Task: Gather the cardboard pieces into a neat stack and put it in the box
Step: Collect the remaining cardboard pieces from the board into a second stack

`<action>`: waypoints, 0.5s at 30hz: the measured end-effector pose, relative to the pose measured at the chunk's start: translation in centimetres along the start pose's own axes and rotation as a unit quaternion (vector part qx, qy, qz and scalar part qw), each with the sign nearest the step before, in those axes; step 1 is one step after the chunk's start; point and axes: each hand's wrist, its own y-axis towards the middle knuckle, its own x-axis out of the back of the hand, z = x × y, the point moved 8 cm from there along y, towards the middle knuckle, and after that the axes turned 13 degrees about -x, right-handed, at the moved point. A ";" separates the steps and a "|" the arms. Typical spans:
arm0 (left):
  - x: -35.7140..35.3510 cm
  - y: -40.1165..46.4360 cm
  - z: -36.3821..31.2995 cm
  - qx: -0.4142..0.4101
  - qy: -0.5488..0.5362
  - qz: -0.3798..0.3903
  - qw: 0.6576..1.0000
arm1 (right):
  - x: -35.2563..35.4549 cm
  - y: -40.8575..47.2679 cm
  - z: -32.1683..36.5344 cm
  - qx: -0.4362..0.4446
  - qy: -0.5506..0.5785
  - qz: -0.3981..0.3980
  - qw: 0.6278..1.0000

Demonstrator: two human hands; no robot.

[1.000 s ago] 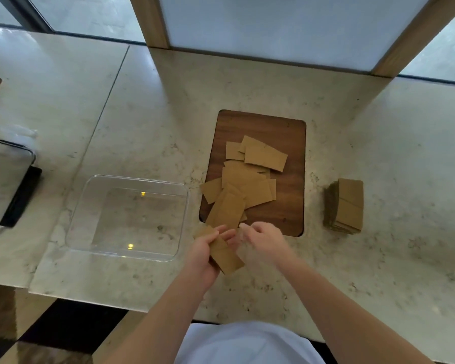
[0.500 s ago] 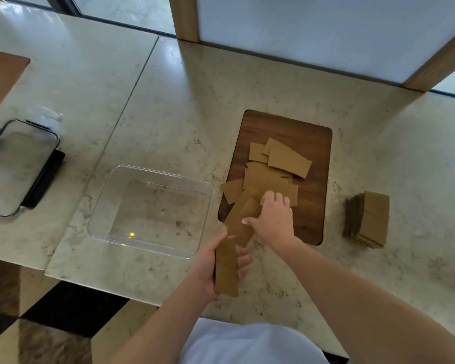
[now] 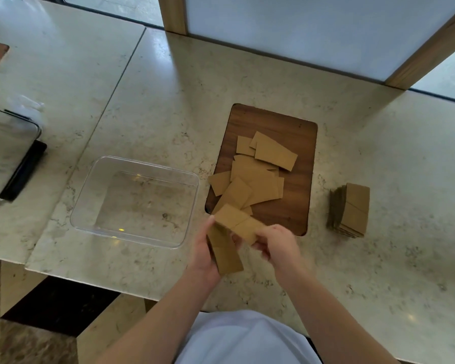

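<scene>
Marble counter (image 3: 247, 82), pale, veined. Board (image 3: 297, 206), dark wood, flat on the counter at centre. Loose pieces (image 3: 258, 177), brown cardboard, scattered and overlapping on the board's left half, 1 poking over the left edge onto the marble. Box (image 3: 134, 202), clear plastic, open-topped, just left of the board, nothing in it. Stack (image 3: 351, 210), squared cardboard pieces, on the counter right of the board, apart from it. Left hand (image 3: 204, 254), fingers curled around a small bundle (image 3: 227, 254) of pieces, held upright over the counter near its front edge, between box and board. Right hand (image 3: 277, 244), fingertips pinching 1 piece (image 3: 238, 223), tilted, its lower edge meeting the top of the bundle. Both hands close together, forearms bare. Tray (image 3: 3, 156), metal-rimmed, with a dark item beneath, on the far-left counter slab. White garment at the bottom edge, belonging to the person.
</scene>
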 end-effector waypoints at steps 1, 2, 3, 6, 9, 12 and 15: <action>-0.4 0.0 0.0 0.008 0.011 0.009 1.000 | -1.0 -0.4 -0.8 -0.019 -0.048 0.030 0.998; -1.0 -0.1 0.3 0.026 0.027 0.022 0.999 | -1.8 -0.8 -1.7 -0.027 -0.113 0.064 0.991; -1.5 -0.3 0.4 0.039 0.045 0.032 0.998 | -2.3 -1.1 -2.4 -0.028 -0.188 0.094 0.977; -1.5 0.1 0.2 0.026 0.079 0.020 0.996 | -0.6 -0.7 -1.8 0.005 -0.328 0.065 0.942; -1.0 0.2 -0.5 0.022 0.063 -0.009 0.998 | 2.4 0.7 4.2 0.140 -0.346 -0.139 0.917; -0.8 -0.1 -0.3 0.077 -0.008 -0.016 0.997 | -1.2 1.7 9.4 0.299 -0.389 -0.157 0.857; -1.3 -0.2 -0.5 0.084 -0.071 0.002 0.994 | -5.7 2.9 12.1 0.373 -0.475 -0.130 0.787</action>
